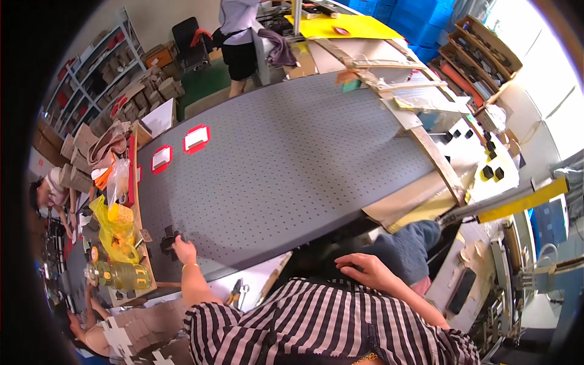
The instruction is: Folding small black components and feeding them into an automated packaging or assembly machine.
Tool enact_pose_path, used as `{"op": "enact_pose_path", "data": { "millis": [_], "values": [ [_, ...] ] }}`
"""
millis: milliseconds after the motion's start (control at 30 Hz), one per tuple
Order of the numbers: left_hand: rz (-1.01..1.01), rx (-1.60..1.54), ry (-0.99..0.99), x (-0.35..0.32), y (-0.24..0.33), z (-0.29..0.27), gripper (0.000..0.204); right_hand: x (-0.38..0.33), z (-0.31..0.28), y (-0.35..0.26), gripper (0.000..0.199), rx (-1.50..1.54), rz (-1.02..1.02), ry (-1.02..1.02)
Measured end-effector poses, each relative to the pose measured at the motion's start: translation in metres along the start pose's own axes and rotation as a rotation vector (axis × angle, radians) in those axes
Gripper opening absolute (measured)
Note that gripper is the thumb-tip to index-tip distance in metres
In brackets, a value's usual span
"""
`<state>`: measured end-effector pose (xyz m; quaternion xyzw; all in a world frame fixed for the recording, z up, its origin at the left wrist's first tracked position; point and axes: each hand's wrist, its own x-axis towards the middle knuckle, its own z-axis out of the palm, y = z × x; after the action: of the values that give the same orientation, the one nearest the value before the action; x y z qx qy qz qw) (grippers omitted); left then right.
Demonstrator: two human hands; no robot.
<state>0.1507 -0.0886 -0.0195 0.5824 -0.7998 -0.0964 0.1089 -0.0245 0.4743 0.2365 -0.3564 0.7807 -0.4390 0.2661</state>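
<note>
My left hand (185,249) reaches over the left end of a grey, perforated table (274,164). Its fingers close on the edge of a small black cross-shaped piece (168,239) at the table's near left. In front of my body hangs my right hand (368,272), with fingers loosely stretched and nothing in them. Farther up the table lie two red cut-out sheets, each under a white panel (161,158) (196,139).
Along the left edge stand a wooden rail, a yellow plastic bag (117,234) and a large jar (121,275). A wooden frame (435,152) crosses the right end. Black boxes (488,172) sit beyond it. A person (237,36) stands at the far side; others work at left.
</note>
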Motion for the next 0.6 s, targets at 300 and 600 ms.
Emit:
{"op": "enact_pose_path", "data": {
  "millis": [300,600],
  "values": [
    [-0.02,0.206,0.053,0.025,-0.058,-0.013,0.04,0.059,0.023,-0.008,0.03,-0.096,-0.092,-0.178],
    [0.206,-0.603,-0.382,0.02,0.067,0.014,0.019,0.005,0.018,-0.002,0.028,-0.126,-0.007,-0.085]
  ]
}}
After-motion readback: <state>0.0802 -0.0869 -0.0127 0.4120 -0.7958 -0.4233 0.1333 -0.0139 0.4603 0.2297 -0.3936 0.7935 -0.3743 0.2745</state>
